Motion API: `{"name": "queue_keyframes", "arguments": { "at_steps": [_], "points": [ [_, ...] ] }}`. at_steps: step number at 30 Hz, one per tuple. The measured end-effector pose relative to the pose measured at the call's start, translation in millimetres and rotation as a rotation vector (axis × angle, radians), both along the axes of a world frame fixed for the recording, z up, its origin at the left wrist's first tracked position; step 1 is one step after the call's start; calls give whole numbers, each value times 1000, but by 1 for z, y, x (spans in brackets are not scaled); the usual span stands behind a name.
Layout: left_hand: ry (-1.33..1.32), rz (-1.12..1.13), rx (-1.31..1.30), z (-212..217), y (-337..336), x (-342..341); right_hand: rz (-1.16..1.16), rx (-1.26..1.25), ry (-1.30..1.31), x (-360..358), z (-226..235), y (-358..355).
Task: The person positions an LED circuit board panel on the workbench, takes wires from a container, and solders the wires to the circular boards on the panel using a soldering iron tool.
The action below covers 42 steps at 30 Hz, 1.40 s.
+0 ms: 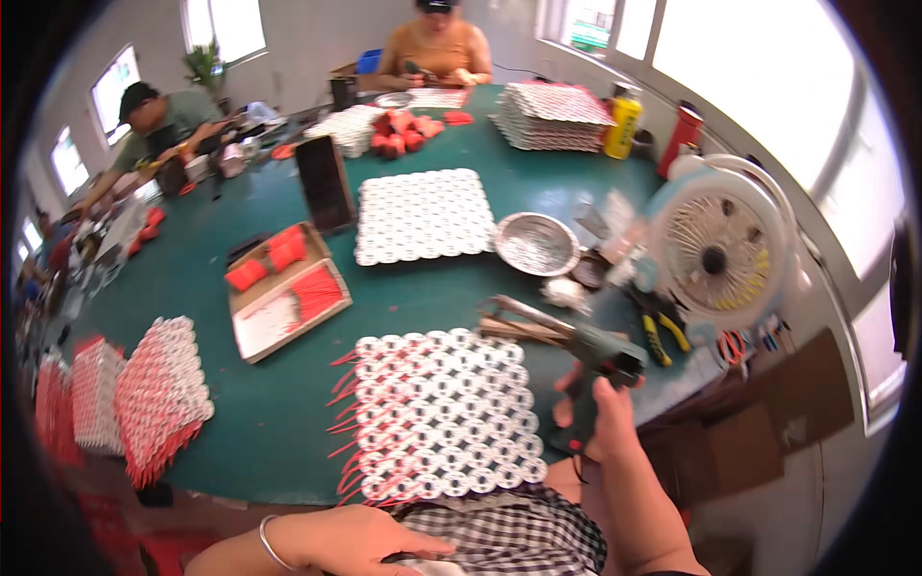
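My right hand (pixel 612 422) is wrapped around the handle of a dark green pistol-grip tool (pixel 607 353). Its metal front end points left over a small wooden block (pixel 519 329). Left of it, a panel of white rings (pixel 447 413) in rows lies on the table, with thin red wires sticking out along its left side. My left hand (pixel 360 538) rests low over the checked cloth (pixel 490 538) on my lap, fingers stretched to the right. A bit of something white shows below those fingers; I cannot make out what it is.
An open cardboard box (pixel 288 331) holds red wires. Behind are another ring panel (pixel 423 216), a phone (pixel 325 182) and a metal bowl (pixel 536 243). Pliers (pixel 658 326) and a fan (pixel 715 254) stand right. Ring stacks (pixel 163 389) lie left. Two people work across the table.
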<state>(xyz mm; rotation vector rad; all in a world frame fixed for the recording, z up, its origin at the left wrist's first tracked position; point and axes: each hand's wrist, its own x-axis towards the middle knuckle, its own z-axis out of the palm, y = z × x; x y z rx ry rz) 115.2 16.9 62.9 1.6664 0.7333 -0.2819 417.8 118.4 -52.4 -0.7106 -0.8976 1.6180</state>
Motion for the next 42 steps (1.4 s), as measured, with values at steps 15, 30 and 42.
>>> {"name": "queue_keyframes", "arguments": {
  "at_steps": [15, 30, 42],
  "points": [
    [-433, 820, 1425, 28, -31, -89, -121, -23, -95, -6, 9, -6],
    [-295, 1158, 1644, -44, -204, -202, -49, -4, -118, -4, -3, -1],
    [-231, 1206, 1972, 28, 62, -100, -130, 30, -80, 4, -11, -7]
  ]
}}
